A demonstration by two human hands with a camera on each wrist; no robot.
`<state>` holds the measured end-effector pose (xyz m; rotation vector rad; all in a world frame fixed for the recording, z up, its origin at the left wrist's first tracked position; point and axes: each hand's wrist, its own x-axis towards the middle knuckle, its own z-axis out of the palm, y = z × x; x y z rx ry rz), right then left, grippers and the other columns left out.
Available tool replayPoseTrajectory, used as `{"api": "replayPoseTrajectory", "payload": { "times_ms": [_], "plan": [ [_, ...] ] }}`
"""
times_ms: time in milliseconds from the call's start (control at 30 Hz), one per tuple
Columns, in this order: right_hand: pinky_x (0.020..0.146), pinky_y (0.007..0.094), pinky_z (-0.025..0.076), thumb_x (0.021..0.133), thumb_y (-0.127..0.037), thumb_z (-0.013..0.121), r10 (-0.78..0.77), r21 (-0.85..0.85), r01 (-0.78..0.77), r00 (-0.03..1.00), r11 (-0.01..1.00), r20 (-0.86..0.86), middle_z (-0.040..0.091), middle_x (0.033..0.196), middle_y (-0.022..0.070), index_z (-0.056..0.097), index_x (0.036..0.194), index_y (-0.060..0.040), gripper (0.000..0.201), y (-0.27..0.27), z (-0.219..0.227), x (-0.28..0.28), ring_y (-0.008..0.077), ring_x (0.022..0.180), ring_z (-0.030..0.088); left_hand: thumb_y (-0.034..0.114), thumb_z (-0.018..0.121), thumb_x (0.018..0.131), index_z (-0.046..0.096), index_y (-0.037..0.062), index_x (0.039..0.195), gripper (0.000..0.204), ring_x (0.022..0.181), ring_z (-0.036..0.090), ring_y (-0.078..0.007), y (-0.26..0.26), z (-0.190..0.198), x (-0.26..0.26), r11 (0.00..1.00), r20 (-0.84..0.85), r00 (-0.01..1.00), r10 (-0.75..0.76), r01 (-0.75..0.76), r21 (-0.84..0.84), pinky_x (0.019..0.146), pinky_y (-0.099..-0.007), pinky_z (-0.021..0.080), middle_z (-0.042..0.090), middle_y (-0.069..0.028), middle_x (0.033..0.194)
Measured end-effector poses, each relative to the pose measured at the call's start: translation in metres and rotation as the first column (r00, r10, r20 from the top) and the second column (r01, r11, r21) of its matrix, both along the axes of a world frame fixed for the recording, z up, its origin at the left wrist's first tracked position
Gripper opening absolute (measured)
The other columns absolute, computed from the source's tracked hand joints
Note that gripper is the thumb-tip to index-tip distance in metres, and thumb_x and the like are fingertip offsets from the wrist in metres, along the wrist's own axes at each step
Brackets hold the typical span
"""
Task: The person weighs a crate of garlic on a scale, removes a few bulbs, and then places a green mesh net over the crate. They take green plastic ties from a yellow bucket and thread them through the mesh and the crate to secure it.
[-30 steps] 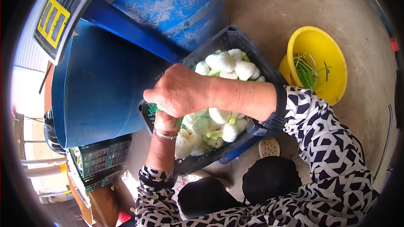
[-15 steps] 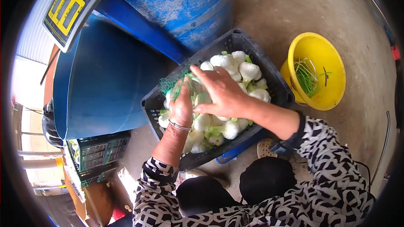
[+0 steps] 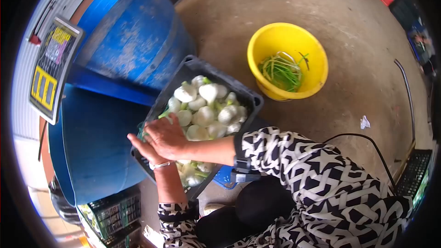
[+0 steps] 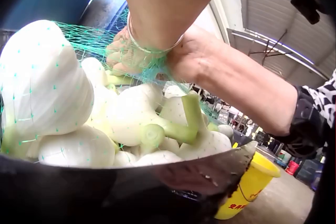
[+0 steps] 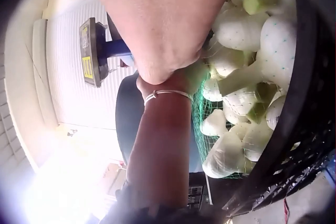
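Both hands (image 3: 161,140) lowered; bucket (image 3: 317,71) beyond crate (image 3: 250,98).

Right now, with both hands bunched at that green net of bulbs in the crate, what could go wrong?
The thin green net might tear under the heavy fennel bulbs. The black crate seems propped against the blue barrel, so it could slip. With the left hand and right hand crowded together, grip may fail.

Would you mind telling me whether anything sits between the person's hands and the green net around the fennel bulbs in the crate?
Nothing visible does. The left hand is already bunched into the green net at the near-left corner of the black crate, and the right hand lies right over it, on the same gathered mesh above the fennel bulbs.
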<state>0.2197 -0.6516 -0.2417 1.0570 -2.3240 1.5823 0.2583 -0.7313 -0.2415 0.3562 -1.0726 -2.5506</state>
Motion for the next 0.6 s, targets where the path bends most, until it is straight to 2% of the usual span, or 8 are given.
{"api": "replayPoseTrajectory", "payload": {
  "times_ms": [100,167,300,367,400,500,567,600],
  "plan": [
    [0.093,0.0499,0.026,0.087,-0.026,0.053,0.063,0.184,-0.071,0.997,0.980,0.049,0.061,0.100,0.0070,0.060,0.093,-0.0106,0.019,0.001,0.017,-0.005,0.0236,0.103,0.050,0.072,0.036,0.083,0.052,-0.0010,0.112,0.080,0.110,0.048,-0.0259,-0.017,-0.006,0.015,0.999,-0.022,1.000,0.014,-0.014,0.030,0.101,-0.0409,0.035,0.053,-0.0135,0.114],
    [0.088,0.0498,0.031,0.086,-0.027,0.053,0.002,0.128,0.003,0.999,0.992,-0.041,0.063,0.085,0.0084,0.060,0.088,-0.0091,0.019,-0.009,0.009,-0.014,0.0246,0.093,0.056,0.072,0.036,0.084,0.046,-0.0018,0.124,0.084,0.118,0.045,-0.0272,0.024,0.031,0.008,0.967,0.206,0.951,0.229,-0.247,0.062,0.103,-0.0401,0.033,0.050,-0.0142,0.123],
    [0.068,0.0478,0.042,0.087,-0.027,0.052,0.028,0.050,-0.013,0.951,0.999,-0.307,0.052,0.048,0.0076,0.051,0.077,-0.0072,0.022,-0.017,-0.007,-0.035,0.0292,0.051,0.058,0.067,0.042,0.085,0.044,-0.0009,0.129,0.080,0.124,0.041,-0.0272,0.027,0.031,0.006,0.991,0.174,0.977,0.127,-0.132,0.021,0.105,-0.0416,0.030,0.050,-0.0126,0.126],
    [0.051,0.0418,0.043,0.089,-0.027,0.052,0.042,0.033,-0.037,0.986,0.999,-0.161,0.053,0.048,0.0097,0.046,0.078,-0.0071,0.024,-0.017,-0.009,-0.045,0.0296,0.044,0.056,0.058,0.049,0.087,0.042,-0.0028,0.131,0.076,0.125,0.040,-0.0257,0.032,0.033,0.010,0.833,0.219,0.963,0.158,-0.011,-0.554,0.107,-0.0396,0.027,0.048,-0.0125,0.130],
    [0.038,0.0398,0.038,0.091,-0.027,0.053,0.003,-0.034,-0.008,0.988,0.999,-0.153,0.051,0.047,0.0108,0.043,0.080,-0.0059,0.026,-0.015,-0.009,-0.050,0.0306,0.040,0.053,0.058,0.049,0.087,0.042,-0.0028,0.131,0.076,0.125,0.040,-0.0257,0.032,0.036,0.018,0.834,0.219,0.963,0.155,-0.009,-0.551,0.107,-0.0396,0.027,0.048,-0.0125,0.130],
    [0.038,0.0425,0.039,0.091,-0.027,0.054,0.004,-0.143,-0.011,0.999,0.990,-0.050,0.048,0.045,0.0114,0.042,0.081,-0.0041,0.028,-0.014,-0.005,-0.050,0.0320,0.041,0.052,0.053,0.069,0.073,0.029,-0.0069,0.138,0.097,0.132,0.030,-0.0300,0.018,0.048,0.069,0.112,0.202,0.957,0.208,0.182,-0.977,0.110,-0.0418,0.019,0.034,-0.0194,0.142],
    [0.039,0.0433,0.039,0.091,-0.028,0.054,0.051,-0.142,-0.050,0.999,0.989,0.002,0.048,0.045,0.0123,0.042,0.081,-0.0034,0.029,-0.015,-0.002,-0.053,0.0330,0.042,0.052,0.059,0.072,0.067,0.023,-0.0038,0.142,0.109,0.135,0.024,-0.0316,-0.003,0.038,0.100,0.082,0.189,0.945,0.267,0.173,-0.981,0.111,-0.0446,0.016,0.026,-0.0210,0.146],
    [0.039,0.0433,0.039,0.091,-0.028,0.054,0.089,-0.112,-0.090,0.996,0.990,-0.009,0.049,0.046,0.0123,0.042,0.082,-0.0035,0.029,-0.015,0.000,-0.053,0.0331,0.042,0.053,0.068,0.067,0.065,0.019,-0.0017,0.143,0.115,0.136,0.021,-0.0325,-0.014,0.026,0.106,-0.126,0.220,0.931,0.293,0.265,-0.956,0.111,-0.0458,0.015,0.022,-0.0218,0.147]
  ]
}}
